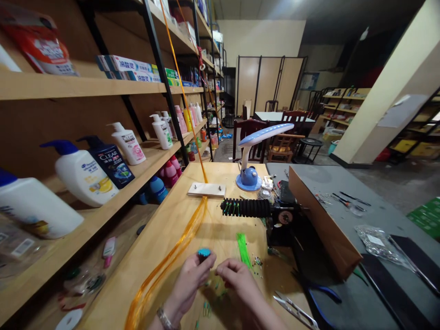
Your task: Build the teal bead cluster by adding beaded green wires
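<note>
My left hand (195,275) is closed around a small turquoise-topped piece (204,252), whose exact kind I cannot make out. Just to its right, my right hand (235,275) has thumb and forefinger pinched together. Anything between those fingertips is too fine to see. Both hands are above the wooden table (165,220), a small gap between them. Beyond the right hand lies a bundle of bright green cords (243,247), with a scatter of small beads (257,262) beside it. Short green loops (206,309) lie below the hands.
Orange threads (187,229) run down from above, under a white clamp plate (206,189). A black ridged roller (245,207) carries several green loops. Around it are a blue desk lamp (248,176), scissors (295,310), blue-handled pliers (323,293) and a cardboard divider (323,224). Bottle-filled shelves (151,172) stand left.
</note>
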Motion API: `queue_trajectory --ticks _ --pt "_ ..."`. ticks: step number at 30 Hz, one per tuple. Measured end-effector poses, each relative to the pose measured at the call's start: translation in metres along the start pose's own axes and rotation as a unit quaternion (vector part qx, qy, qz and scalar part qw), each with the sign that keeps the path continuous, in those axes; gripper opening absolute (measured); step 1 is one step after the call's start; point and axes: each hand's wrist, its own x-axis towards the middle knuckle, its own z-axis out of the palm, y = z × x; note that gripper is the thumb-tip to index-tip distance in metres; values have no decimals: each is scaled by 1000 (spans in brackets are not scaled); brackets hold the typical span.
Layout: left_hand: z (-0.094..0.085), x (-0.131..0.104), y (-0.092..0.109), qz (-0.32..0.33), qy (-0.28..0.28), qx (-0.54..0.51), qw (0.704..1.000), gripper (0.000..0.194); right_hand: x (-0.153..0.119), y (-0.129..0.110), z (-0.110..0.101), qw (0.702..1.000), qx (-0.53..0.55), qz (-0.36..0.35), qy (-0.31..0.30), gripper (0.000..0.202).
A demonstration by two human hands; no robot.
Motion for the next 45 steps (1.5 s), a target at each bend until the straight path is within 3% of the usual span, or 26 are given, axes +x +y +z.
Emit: queue_trajectory --ticks 4,9,18,35,45 --pt "-6 -16 -4 -11 1 23 1000 51 -3 -4 -3 996 64 49 28 45" --pt "1 -26 -8 -20 -34 31 999 51 -8 -12 2 992 98 69 31 44" --pt "11 -27 -5 -70 -31 20 997 62 -13 -14 2 992 93 67 43 39" --pt "-1 -32 -18 -95 -30 -2 995 49 -12 -9 6 994 92 31 47 38" --pt "-10 -33 -19 -47 5 -56 997 50 -12 -8 8 995 85 33 45 44"
